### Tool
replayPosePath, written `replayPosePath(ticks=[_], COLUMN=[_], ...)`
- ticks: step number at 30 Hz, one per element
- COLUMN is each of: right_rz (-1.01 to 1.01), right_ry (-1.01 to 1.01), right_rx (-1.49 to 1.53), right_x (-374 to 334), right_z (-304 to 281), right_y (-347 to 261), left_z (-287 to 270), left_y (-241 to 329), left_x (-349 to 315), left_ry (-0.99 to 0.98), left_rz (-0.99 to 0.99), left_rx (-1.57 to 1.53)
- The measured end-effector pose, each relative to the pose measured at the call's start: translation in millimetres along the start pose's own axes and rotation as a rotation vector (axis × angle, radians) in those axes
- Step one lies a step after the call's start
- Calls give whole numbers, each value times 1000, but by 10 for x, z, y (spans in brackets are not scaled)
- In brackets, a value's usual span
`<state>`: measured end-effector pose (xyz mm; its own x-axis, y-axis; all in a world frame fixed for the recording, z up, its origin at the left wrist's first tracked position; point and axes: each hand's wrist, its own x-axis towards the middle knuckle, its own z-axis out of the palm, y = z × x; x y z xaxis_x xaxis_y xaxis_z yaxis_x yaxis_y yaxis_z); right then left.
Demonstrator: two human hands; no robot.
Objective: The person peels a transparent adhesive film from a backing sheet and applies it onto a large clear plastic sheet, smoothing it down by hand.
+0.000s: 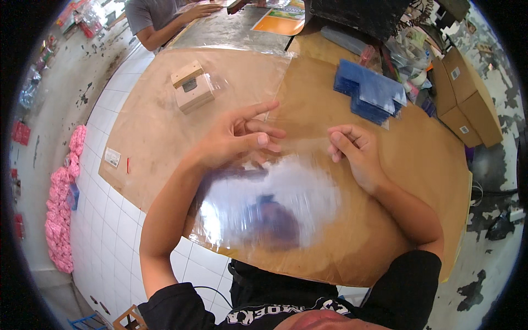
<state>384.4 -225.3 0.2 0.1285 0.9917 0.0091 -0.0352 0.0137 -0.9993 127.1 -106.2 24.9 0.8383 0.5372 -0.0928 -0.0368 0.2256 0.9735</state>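
A glossy clear plastic sheet [324, 190] lies on the brown-covered table between my forearms, throwing back bright reflections. My right hand [355, 151] is closed in a pinch at the far right of the sheet, where a see-through edge seems to run into the fingertips. Over the sheet's far left part, my left hand [247, 133] is raised, its fingers spread and nothing in them. Beyond the left hand stands a wooden block [195, 93] with a lighter strip across its top and clear film beside it. A stack of blue-tinted plastic pieces [371, 91] sits at the far right.
Brown cardboard boxes [467, 99] stand at the right edge, near plastic bags [410, 52]. A large dark object [357, 16] is at the back. Another person's arm [165, 33] rests at the far left. A pink bundle [59, 209] lies on the floor at left.
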Motion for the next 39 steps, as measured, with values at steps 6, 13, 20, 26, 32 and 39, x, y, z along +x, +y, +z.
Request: replayPosePath(ticks=[6, 13, 20, 26, 32, 39], right_rz=[-31, -29, -29, -26, -40, 6], right_ry=[-26, -22, -31, -26, -36, 9], right_rx=[19, 9, 13, 3, 9, 30], right_x=[26, 15, 21, 21, 16, 22], right_z=[-24, -8, -14, -15, -40, -48], right_y=[43, 22, 21, 28, 45, 34], left_z=[5, 5, -10, -12, 10, 33], left_y=[11, -90, -118, -130, -114, -88], left_x=[14, 36, 55, 53, 69, 53], left_ry=[-15, -2, -26, -1, 11, 26], left_rz=[-94, -56, -32, -67, -86, -97], left_rx=[160, 37, 53, 87, 79, 66])
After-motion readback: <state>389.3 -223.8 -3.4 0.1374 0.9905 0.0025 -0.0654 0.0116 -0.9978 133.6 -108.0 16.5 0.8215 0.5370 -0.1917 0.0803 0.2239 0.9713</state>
